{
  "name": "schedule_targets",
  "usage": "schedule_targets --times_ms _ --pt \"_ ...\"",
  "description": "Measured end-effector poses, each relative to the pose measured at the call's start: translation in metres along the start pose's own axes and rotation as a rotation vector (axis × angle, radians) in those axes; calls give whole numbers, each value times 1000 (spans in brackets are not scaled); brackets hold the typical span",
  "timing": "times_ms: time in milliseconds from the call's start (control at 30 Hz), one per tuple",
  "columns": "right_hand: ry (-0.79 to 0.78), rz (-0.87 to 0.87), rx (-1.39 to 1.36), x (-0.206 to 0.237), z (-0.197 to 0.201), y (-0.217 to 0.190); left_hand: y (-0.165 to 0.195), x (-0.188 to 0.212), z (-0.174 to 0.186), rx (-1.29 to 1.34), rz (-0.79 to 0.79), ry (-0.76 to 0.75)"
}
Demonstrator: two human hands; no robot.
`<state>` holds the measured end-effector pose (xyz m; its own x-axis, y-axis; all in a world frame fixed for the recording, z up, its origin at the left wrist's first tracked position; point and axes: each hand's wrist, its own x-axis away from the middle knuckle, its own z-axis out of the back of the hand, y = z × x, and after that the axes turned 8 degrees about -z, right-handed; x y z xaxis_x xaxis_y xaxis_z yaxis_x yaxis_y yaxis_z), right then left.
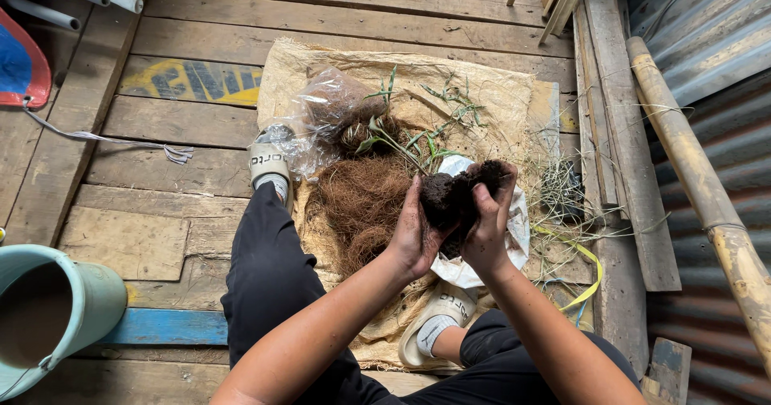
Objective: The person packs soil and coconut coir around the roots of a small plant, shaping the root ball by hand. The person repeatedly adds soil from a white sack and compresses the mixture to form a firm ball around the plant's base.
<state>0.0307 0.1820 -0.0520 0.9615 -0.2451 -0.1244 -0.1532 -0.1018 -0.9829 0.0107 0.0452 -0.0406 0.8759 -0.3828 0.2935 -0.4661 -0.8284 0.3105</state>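
A sack (498,92) covers the plank floor (161,172), strewn with brown fibre (361,200), a clear bag (321,108), green shoots (409,140) and a white bag (518,228). A bucket (88,293) stands well left. Above the white bag, left hand (414,236) and right hand (488,228) both clasp a dark soil clump (454,196), fingers curled around it.

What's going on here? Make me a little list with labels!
Left hand: left hand grips a dark clump of soil
Right hand: right hand grips the same clump
Below the hands: white bag
On the sack: brown fibre pile, green plants, clear plastic bag
Floor: wooden planks
Left edge: teal bucket
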Motion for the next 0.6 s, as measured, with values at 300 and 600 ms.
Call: schedule_targets --times_ms 300,600 --pt "-41 -48 163 -9 -16 -52 18 5 -10 -70 -53 48" --pt "72 -130 112 -15 -20 -70 26 8 -13 -251 -78 -129"
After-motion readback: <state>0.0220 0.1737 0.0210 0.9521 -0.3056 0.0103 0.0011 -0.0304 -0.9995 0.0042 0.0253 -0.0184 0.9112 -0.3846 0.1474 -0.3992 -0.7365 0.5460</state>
